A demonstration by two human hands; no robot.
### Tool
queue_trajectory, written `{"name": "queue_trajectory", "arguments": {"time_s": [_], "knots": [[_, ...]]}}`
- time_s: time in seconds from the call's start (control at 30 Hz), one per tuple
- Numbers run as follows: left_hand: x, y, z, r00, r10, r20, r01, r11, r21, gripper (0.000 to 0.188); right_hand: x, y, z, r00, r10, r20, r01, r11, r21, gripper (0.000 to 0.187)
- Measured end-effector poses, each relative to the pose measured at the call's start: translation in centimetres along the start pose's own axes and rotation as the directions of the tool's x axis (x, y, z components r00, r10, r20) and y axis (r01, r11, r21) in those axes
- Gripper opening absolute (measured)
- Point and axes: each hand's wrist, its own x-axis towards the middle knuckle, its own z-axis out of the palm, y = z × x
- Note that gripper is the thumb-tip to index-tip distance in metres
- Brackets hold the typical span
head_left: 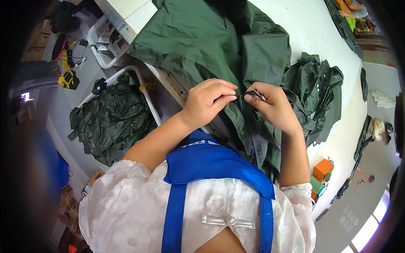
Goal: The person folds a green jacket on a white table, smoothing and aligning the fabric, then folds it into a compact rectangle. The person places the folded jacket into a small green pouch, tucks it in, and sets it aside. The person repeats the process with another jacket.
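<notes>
A dark green raincoat-like garment (190, 42) with a smooth, slightly shiny surface spreads over the table and hangs over its near edge toward me. At its front opening, my left hand (207, 101) is closed, thumb and fingertips pinching the green edge beside a zip-like strip. Just right of it, my right hand (274, 105) is closed too. A small dark, looped piece with a pale bit shows between its thumb and fingers; I cannot tell whether it is a tool or part of the garment. A round snap button sits on the strip below my hands.
A crumpled green garment (316, 92) lies on the white table (310, 25) at right. To my left, a white basket (141, 80) overflows with green garments, near another white basket (93, 38). An orange box (322, 169) stands at the right edge. Other people work at far right.
</notes>
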Motion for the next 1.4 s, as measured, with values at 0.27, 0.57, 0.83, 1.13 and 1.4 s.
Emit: {"name": "queue_trajectory", "arguments": {"time_s": [0.27,0.57,0.83,1.13,1.4], "knots": [[1.0,1.1,-0.1,0.988,0.157,-0.002,-0.156,0.984,0.082,0.015,-1.3,-1.6,-0.1,0.993,-0.054,-0.108,0.034,0.983,-0.178,0.026],[1.8,2.0,-0.8,0.963,0.239,0.127,-0.253,0.960,0.116,0.015,-2.5,-2.4,1.1,0.970,-0.102,-0.219,0.050,0.971,-0.233,0.017],[2.4,2.9,-0.7,0.956,0.259,0.139,-0.278,0.949,0.149,0.014,-3.8,-2.7,0.2,0.965,-0.091,-0.247,0.028,0.968,-0.248,0.014],[2.0,3.5,-0.4,0.937,0.234,0.259,-0.270,0.956,0.115,0.014,-3.8,-2.0,1.6,0.926,-0.150,-0.346,0.076,0.973,-0.220,0.011],[2.1,4.8,-0.4,0.885,0.191,0.425,-0.263,0.958,0.117,0.029,-3.9,-0.1,2.2,0.824,-0.154,-0.545,0.117,0.988,-0.102,0.010]]}}
